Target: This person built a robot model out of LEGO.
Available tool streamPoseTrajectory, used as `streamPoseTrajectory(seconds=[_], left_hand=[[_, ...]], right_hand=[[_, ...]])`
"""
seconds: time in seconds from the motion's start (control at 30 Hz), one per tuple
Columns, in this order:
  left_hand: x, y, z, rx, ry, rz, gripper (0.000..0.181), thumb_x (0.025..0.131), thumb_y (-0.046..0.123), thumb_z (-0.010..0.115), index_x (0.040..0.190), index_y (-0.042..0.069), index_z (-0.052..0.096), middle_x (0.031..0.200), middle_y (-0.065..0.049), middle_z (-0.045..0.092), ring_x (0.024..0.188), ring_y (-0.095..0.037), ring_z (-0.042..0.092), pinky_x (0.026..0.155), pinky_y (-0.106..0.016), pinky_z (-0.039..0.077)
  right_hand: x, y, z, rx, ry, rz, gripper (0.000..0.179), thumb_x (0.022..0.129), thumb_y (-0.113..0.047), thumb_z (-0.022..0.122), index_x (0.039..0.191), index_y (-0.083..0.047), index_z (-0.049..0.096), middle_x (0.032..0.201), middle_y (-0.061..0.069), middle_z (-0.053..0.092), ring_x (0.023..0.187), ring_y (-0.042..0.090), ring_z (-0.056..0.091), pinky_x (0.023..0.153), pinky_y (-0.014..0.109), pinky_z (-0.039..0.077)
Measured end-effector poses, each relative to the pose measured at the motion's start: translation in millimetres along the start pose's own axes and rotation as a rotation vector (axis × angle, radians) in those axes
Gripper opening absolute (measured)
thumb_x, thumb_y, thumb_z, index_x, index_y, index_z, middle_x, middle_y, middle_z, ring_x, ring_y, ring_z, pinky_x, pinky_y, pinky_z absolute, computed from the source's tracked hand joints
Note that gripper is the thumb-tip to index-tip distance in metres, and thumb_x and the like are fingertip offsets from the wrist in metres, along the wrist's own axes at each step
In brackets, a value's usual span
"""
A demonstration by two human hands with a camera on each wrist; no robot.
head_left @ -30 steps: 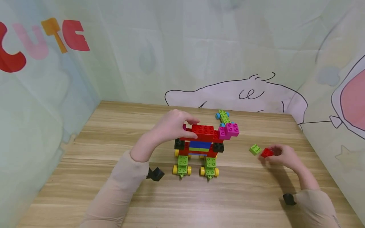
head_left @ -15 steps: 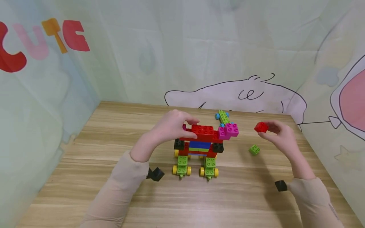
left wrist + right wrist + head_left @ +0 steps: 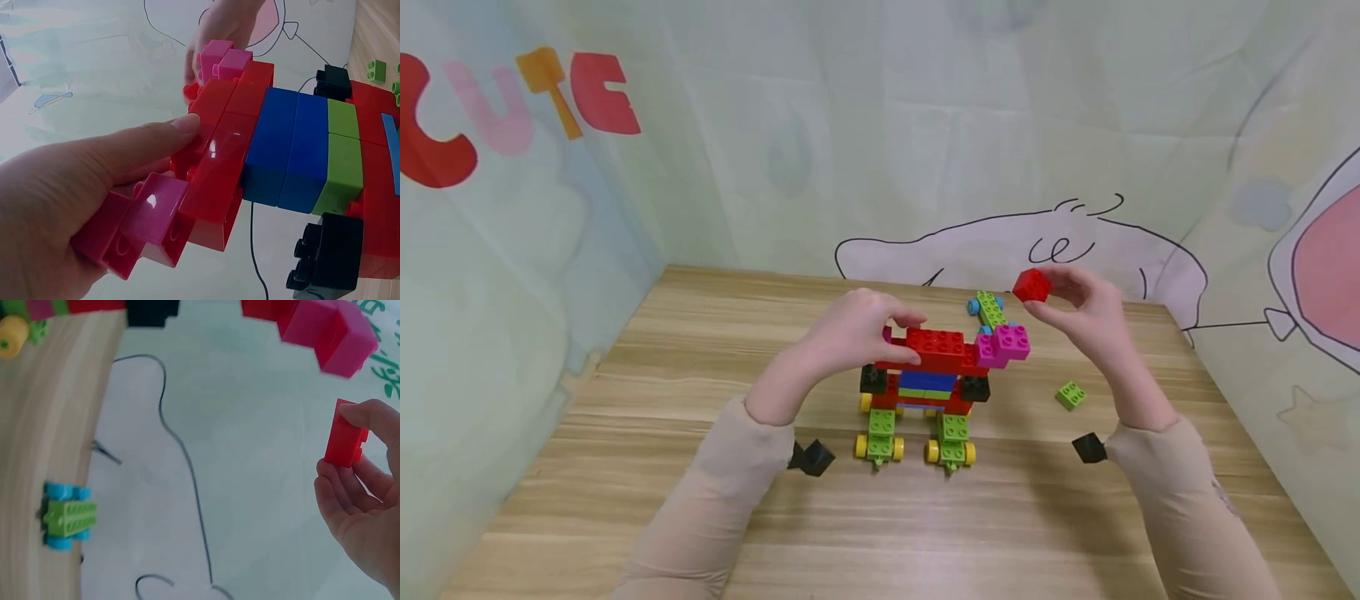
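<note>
A tall figure of toy building bricks [image 3: 928, 382] stands on the table, with red, blue, green, black and pink bricks on yellow-wheeled green bases. My left hand [image 3: 859, 333] grips its upper red brick [image 3: 215, 140] from the left, thumb in front. Pink bricks [image 3: 156, 206] step down beneath that palm in the left wrist view. Off the figure's right side, raised above the table, my right hand [image 3: 1090, 312] pinches a loose red brick [image 3: 344, 434] between thumb and fingers. Pink bricks [image 3: 1003, 343] at the figure's right end are nearest to it.
A small green brick [image 3: 1071, 395] lies on the wooden table [image 3: 700, 500] to the right. Behind the figure sits a green car base [image 3: 990, 310] with blue wheels. Printed cloth walls [image 3: 880, 150] rise at the table's back and sides.
My right hand has lifted the red brick from beside the small green brick and carried it up and leftward toward the figure. The left hand keeps its grip in place.
</note>
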State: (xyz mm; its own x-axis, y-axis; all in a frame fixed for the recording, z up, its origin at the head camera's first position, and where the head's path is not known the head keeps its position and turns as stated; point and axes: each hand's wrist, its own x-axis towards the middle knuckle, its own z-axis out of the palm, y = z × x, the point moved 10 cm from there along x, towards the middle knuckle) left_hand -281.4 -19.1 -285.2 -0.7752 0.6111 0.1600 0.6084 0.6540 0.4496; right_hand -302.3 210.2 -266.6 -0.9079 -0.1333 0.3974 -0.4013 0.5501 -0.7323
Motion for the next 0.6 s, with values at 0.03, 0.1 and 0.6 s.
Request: streamPoseTrajectory(seconds=[0.03,0.1,0.6], left_hand=[[0.4,0.3,0.2,0.000,0.001,0.004,0.047,0.081,0.030,0.080,0.122,0.011,0.069,0.114,-0.004,0.073,0.102,-0.018,0.068,0.089,-0.032,0.055],[0.9,0.1,0.7,-0.002,0.002,0.004,0.047,0.081,0.030,0.080,0.122,0.011,0.069,0.114,-0.004,0.073,0.101,-0.018,0.068,0.089,-0.031,0.055],[0.0,0.1,-3.9,-0.076,0.053,0.031,0.053,0.078,0.029,0.084,0.123,0.007,0.068,0.119,-0.007,0.071,0.108,-0.021,0.066,0.082,-0.028,0.058]], right_hand=[[1.0,-5.3,2.2,0.011,-0.002,-0.009,0.042,0.086,-0.004,0.073,0.125,0.002,0.060,0.111,0.001,0.063,0.098,-0.003,0.058,0.090,0.006,0.046],[2.2,-16.6,7.1,0.030,-0.011,-0.034,0.041,0.086,-0.003,0.073,0.124,0.002,0.060,0.110,0.003,0.065,0.098,-0.002,0.059,0.089,0.007,0.047],[-1.7,-65.4,55.4,0.050,-0.176,-0.161,0.039,0.082,-0.001,0.076,0.119,0.001,0.064,0.115,0.014,0.065,0.101,0.017,0.065,0.092,0.014,0.050]])
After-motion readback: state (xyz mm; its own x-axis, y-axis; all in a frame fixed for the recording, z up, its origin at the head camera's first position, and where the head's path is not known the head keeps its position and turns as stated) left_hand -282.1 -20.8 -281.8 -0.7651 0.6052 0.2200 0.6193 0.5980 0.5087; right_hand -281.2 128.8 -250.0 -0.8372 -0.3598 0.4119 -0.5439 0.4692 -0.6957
